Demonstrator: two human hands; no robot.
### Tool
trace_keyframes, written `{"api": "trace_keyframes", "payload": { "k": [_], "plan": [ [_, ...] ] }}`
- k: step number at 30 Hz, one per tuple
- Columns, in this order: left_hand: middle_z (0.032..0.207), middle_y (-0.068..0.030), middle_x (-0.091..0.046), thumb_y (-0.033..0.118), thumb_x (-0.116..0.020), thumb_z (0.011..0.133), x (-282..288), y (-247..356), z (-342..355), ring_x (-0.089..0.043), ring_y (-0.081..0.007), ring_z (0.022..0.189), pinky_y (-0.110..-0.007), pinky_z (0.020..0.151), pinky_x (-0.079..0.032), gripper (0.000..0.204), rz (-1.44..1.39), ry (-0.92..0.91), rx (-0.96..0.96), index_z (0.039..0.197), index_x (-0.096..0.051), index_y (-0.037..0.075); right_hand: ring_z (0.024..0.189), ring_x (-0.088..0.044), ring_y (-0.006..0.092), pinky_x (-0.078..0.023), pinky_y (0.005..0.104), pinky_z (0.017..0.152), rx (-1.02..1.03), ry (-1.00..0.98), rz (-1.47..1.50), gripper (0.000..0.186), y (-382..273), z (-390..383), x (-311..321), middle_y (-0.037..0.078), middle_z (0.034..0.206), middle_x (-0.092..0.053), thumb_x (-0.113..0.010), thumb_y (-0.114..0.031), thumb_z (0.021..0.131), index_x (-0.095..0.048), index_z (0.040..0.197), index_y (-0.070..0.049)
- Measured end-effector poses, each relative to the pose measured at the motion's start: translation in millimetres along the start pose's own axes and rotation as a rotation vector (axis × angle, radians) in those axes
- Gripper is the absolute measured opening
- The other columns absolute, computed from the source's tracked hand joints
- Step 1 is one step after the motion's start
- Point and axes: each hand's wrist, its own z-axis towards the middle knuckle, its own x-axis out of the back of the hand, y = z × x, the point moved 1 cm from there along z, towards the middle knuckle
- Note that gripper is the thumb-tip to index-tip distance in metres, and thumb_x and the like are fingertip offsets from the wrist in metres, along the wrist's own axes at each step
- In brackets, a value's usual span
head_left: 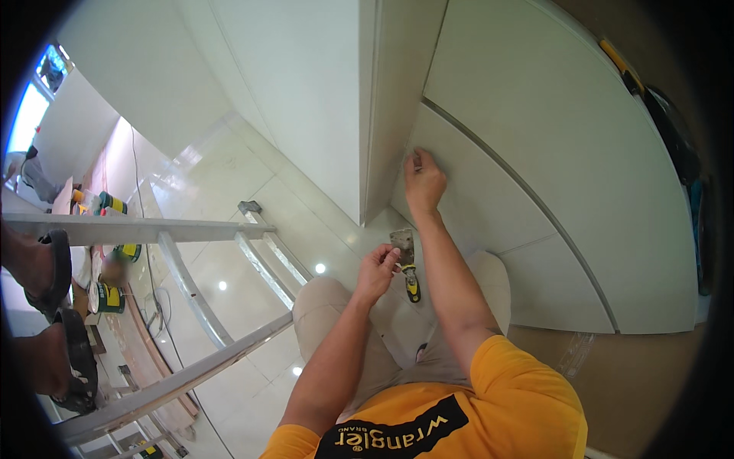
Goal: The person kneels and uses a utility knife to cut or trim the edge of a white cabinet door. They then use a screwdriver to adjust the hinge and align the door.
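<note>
My left hand (378,273) is closed, its thumb and fingertips pinching the edge of a putty knife's metal blade. The putty knife (413,284) has a black and yellow handle, which points down toward me between my knees. Farther up, my right hand (424,182) has its fingers curled in against a pale panel (459,195), close to the corner where it meets a white upright panel (386,115). Whatever those fingers may pinch is too small to make out.
To my left stands an aluminium ladder (202,287), with another person's sandalled feet (57,268) on it. Beyond it are paint cans (107,297) and a cable (170,336) across the glossy tiled floor (229,260). Dark objects (669,126) line the far right.
</note>
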Motion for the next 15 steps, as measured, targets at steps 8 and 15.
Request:
{"api": "trace_keyframes", "payload": {
  "k": [8, 15],
  "plan": [
    [0.094, 0.0013, -0.071, 0.029, -0.068, 0.114, 1.9, -2.7, 2.3, -0.071, -0.0105, 0.082, -0.03, 0.073, -0.053, 0.024, 0.023, 0.004, 0.012, 0.107, -0.07, 0.007, 0.081, -0.079, 0.0406, -0.063, 0.0528, 0.076, 0.047, -0.011, -0.126, 0.018, -10.7, 18.7, -19.6, 0.017, 0.083, -0.079, -0.075, -0.021, 0.098, -0.081, 0.109, -0.009],
    [0.094, 0.001, -0.072, 0.029, -0.068, 0.114, 2.5, -4.5, 3.1, -0.071, -0.0104, 0.08, -0.03, 0.072, -0.053, 0.023, 0.053, -0.007, -0.003, 0.109, -0.072, 0.007, 0.079, -0.078, 0.0389, -0.061, 0.0516, 0.071, 0.016, 0.026, -0.043, 0.009, -8.1, 15.5, -24.3, 0.015, 0.081, -0.078, -0.075, -0.018, 0.096, -0.074, 0.093, -0.009]
  ]
}}
